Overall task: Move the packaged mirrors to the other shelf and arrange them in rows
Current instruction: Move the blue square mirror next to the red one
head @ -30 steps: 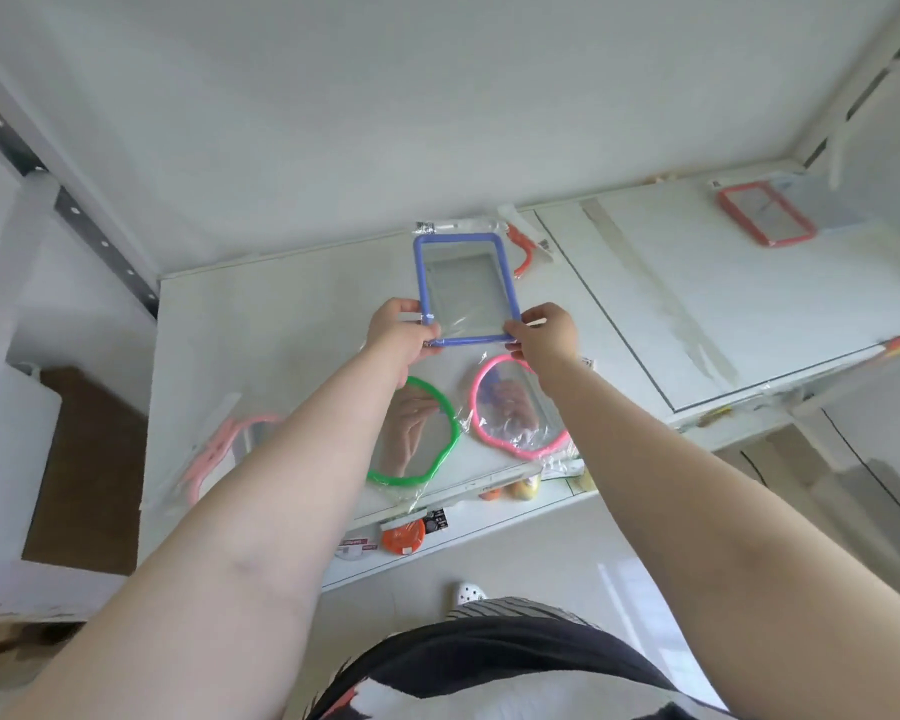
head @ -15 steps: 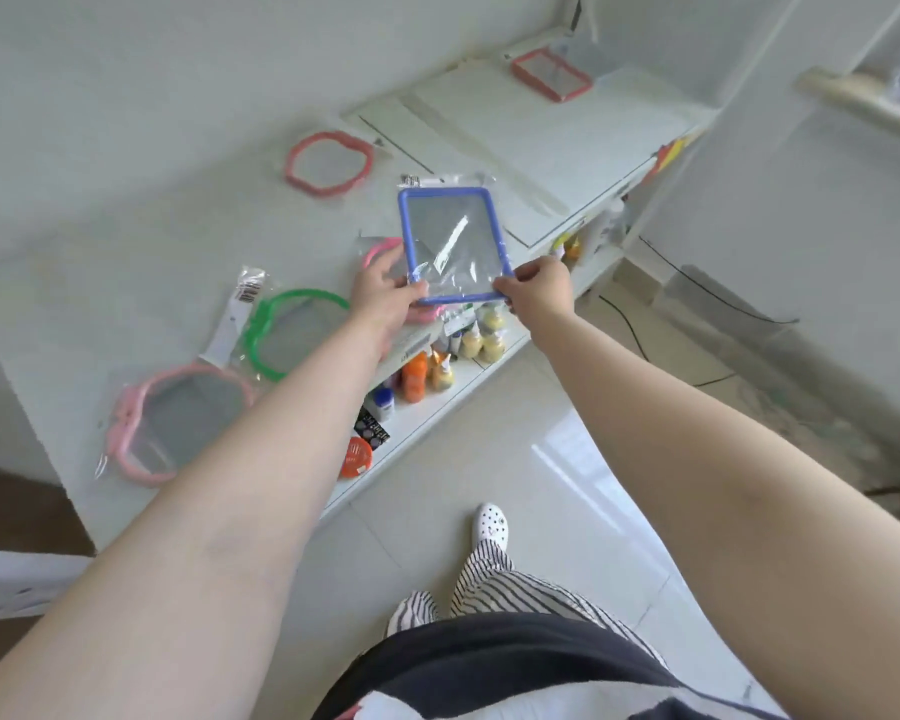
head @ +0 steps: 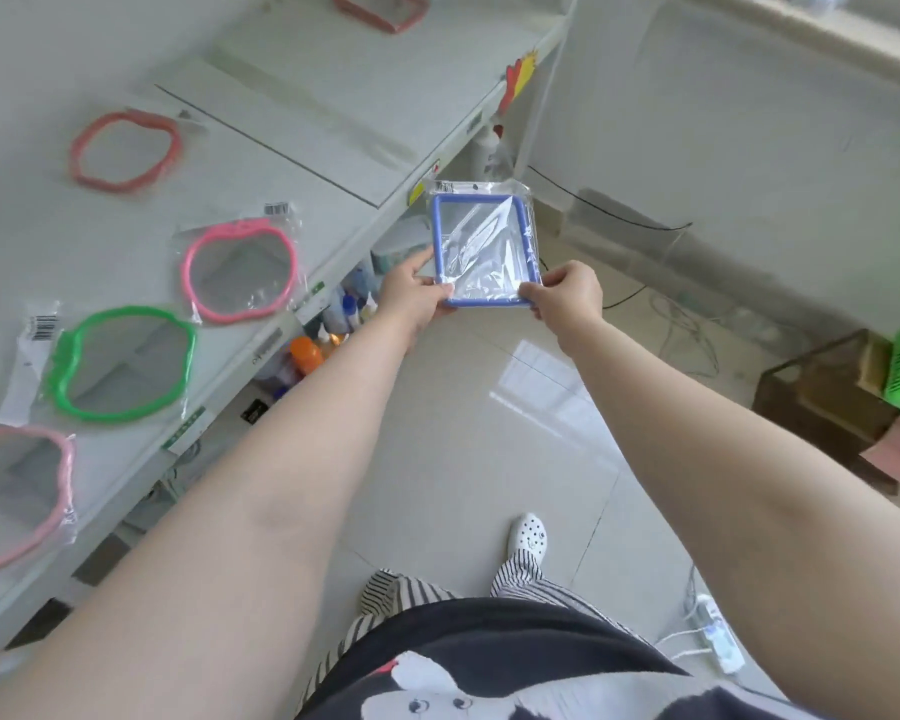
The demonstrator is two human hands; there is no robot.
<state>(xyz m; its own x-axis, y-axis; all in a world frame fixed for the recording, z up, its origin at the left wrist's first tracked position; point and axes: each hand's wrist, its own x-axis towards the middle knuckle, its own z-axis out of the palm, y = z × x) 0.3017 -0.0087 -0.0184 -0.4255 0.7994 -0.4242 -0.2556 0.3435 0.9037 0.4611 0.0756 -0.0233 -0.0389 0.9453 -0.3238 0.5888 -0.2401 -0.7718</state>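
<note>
Shelf (head: 141, 236): white top, left of view; four packaged mirrors lie on it.
Mirrors on shelf: red (head: 125, 150) farthest, then bright pink (head: 240, 270), green (head: 120, 363), pale pink (head: 17, 491) nearest, partly cut off; all apart.
Blue mirror (head: 484, 249): rectangular, in clear wrap, held in the air over the floor, just past the shelf's front edge.
Left hand (head: 411, 296): fingers curled, pinching the lower left corner.
Right hand (head: 567, 293): fingers curled, pinching the lower right corner.

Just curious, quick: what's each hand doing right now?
Left hand: holding the blue mirror at its near left corner.
Right hand: holding its near right corner.
</note>
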